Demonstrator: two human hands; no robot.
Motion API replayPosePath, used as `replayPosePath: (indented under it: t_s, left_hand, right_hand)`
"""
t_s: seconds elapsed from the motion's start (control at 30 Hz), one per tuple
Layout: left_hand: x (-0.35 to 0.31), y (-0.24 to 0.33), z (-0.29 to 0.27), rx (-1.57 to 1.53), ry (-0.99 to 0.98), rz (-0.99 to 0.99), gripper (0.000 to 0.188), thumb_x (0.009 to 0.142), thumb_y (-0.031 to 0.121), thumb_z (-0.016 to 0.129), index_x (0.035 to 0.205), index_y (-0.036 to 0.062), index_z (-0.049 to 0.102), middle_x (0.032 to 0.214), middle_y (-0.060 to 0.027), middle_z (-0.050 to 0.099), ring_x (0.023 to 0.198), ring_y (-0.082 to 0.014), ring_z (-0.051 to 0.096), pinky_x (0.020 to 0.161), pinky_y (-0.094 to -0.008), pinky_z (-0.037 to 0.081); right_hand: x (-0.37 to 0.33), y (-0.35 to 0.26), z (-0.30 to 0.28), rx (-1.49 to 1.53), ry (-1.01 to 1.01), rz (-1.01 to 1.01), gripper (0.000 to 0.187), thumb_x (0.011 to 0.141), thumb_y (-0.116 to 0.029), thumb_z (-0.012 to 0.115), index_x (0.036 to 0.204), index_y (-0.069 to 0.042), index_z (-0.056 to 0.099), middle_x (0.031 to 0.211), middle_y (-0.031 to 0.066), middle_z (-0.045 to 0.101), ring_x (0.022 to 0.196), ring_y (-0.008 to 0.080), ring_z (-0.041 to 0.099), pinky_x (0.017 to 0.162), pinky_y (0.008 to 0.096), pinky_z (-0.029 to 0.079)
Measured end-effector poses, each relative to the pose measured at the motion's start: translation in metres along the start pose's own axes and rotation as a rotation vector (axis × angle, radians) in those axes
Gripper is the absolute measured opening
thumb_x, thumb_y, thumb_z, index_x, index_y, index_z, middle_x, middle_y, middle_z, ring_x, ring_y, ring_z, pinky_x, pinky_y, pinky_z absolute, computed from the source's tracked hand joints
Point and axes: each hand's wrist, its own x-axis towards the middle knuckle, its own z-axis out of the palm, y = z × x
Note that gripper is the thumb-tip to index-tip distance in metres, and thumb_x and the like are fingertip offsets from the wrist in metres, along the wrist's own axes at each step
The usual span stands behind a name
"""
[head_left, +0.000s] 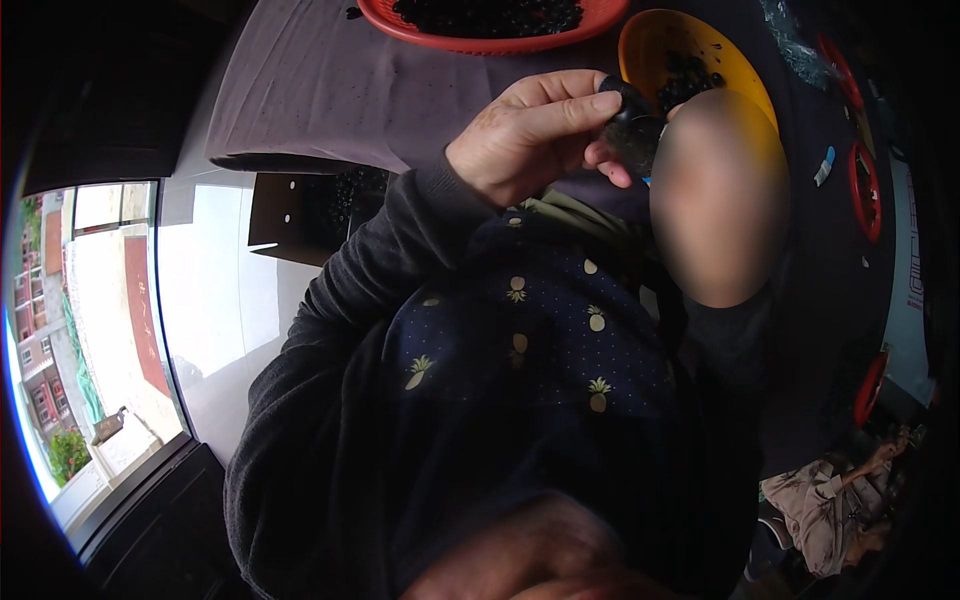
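My left hand (545, 125) pinches a shiny black rounded piece (632, 132) between thumb and fingers, just short of a yellow bowl (640, 40). Against the far side of that piece is my right hand (715, 205); a blurred patch covers it, so its fingers and anything in them cannot be made out. A small bit of blue shows between the two hands. Dark round pieces (688, 82) lie in the yellow bowl. Beyond my left hand, a red basket (490, 44) holds many small black pieces.
A dark cloth (310, 90) covers the table. An open cardboard box (275, 210) with dark pieces stands low at the left. Toward the right are a small blue-and-white item (825, 167), red round containers (866, 190) and a beige cloth heap (825, 510).
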Motion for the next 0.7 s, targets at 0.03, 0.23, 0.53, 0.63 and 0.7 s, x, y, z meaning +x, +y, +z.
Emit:
replayPosePath:
  t_s: [0.03, 0.23, 0.53, 0.63, 0.7]
  left_hand:
    - [-0.0002, 0.0000, 0.0003, 0.000, -0.001, -0.001, 0.025, 0.093, 0.023, 0.048, 0.100, -0.0009, 0.054, 0.075, -0.0038, 0.053, 0.065, -0.0100, 0.050, 0.071, -0.0322, 0.051]
    - [0.0008, -0.0026, -0.0016, -0.008, 0.007, 0.030, 0.024, 0.093, 0.020, 0.048, 0.102, -0.0008, 0.053, 0.078, -0.0031, 0.053, 0.066, -0.0090, 0.048, 0.071, -0.0312, 0.050]
    - [0.0005, -0.0022, 0.0010, -0.020, -0.005, 0.061, 0.020, 0.092, 0.014, 0.049, 0.103, -0.0024, 0.054, 0.085, -0.0046, 0.056, 0.070, -0.0090, 0.051, 0.071, -0.0292, 0.052]
    - [-0.0003, -0.0027, 0.0007, 0.035, 0.009, 0.073, 0.019, 0.092, 0.016, 0.049, 0.103, 0.0017, 0.055, 0.086, -0.0013, 0.056, 0.068, -0.0071, 0.048, 0.071, -0.0299, 0.048]
    - [-0.0010, -0.0016, 0.0007, 0.063, 0.026, 0.076, 0.018, 0.092, 0.015, 0.049, 0.104, 0.0025, 0.056, 0.087, -0.0010, 0.057, 0.070, -0.0070, 0.050, 0.071, -0.0290, 0.048]
  right_hand:
    - [-0.0006, -0.0002, 0.0012, 0.008, 0.003, 0.011, 0.030, 0.067, -0.016, 0.076, 0.083, -0.006, 0.053, 0.075, 0.0046, 0.055, 0.066, 0.0227, 0.061, 0.055, 0.0329, 0.048]
    - [-0.0006, 0.0004, 0.0022, -0.003, -0.013, 0.040, 0.031, 0.067, -0.015, 0.076, 0.085, -0.006, 0.053, 0.076, 0.0044, 0.055, 0.066, 0.0223, 0.061, 0.056, 0.0325, 0.049]
    - [0.0008, -0.0009, 0.0009, -0.018, -0.011, 0.034, 0.033, 0.067, -0.020, 0.077, 0.086, -0.006, 0.054, 0.076, 0.0046, 0.056, 0.067, 0.0222, 0.061, 0.056, 0.0321, 0.049]
    - [-0.0001, -0.0004, 0.0020, -0.018, -0.027, 0.015, 0.032, 0.067, -0.020, 0.076, 0.085, -0.006, 0.054, 0.076, 0.0045, 0.055, 0.067, 0.0224, 0.061, 0.056, 0.0323, 0.049]
    - [-0.0006, -0.0001, 0.0028, 0.000, -0.031, 0.006, 0.031, 0.068, -0.020, 0.076, 0.085, -0.006, 0.054, 0.076, 0.0046, 0.055, 0.067, 0.0230, 0.061, 0.056, 0.0326, 0.049]
